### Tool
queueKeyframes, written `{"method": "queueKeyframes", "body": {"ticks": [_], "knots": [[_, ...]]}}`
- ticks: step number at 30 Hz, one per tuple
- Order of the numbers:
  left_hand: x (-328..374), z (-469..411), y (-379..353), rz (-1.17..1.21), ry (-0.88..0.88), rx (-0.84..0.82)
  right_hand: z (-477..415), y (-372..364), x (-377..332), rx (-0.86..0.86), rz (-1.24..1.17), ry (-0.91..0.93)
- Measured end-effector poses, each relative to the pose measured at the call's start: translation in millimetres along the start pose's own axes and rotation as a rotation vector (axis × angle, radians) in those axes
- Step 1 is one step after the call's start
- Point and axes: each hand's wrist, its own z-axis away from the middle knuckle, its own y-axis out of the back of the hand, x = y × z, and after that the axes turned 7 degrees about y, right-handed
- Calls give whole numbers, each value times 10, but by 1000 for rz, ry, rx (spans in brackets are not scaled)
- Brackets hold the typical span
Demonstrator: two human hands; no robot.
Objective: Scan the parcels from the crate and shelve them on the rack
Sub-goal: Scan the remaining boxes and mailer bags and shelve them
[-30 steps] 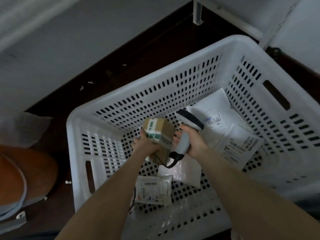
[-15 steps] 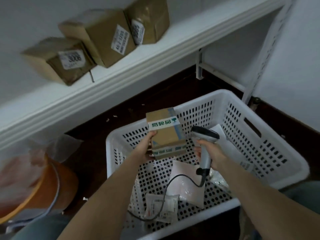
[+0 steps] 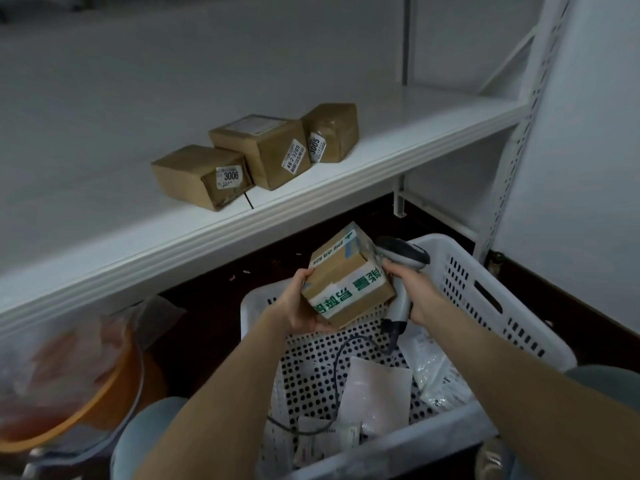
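Observation:
My left hand (image 3: pixel 297 303) grips a small brown cardboard parcel (image 3: pixel 346 278) with green-and-white tape, held tilted above the white perforated crate (image 3: pixel 485 306). My right hand (image 3: pixel 414 289) holds a grey corded barcode scanner (image 3: pixel 401 268) by its handle, its head close against the parcel's right side. Several flat white mailer bags (image 3: pixel 375 393) lie in the crate's bottom. Three brown labelled boxes (image 3: pixel 263 154) stand on the white rack shelf (image 3: pixel 415 140) above.
An orange basin (image 3: pixel 69 386) covered in clear plastic sits on the dark floor at the left. The rack's perforated upright (image 3: pixel 519 140) rises at the right beside a white wall. Bare shelf surface lies right of the three boxes.
The view has tilted up, showing more of the rack shelf. My left hand has turned the parcel, and the scanner has come closer against the parcel's right side.

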Motion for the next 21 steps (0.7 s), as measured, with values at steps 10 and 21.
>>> {"method": "queueKeyframes", "body": {"ticks": [10,21], "knots": [[9,100,-42,-215,-164,222,99,-143,-5,-27,54,102],[5,177,-22,-34,-201,-5,36,-72,-24,-18,1,107]]}}
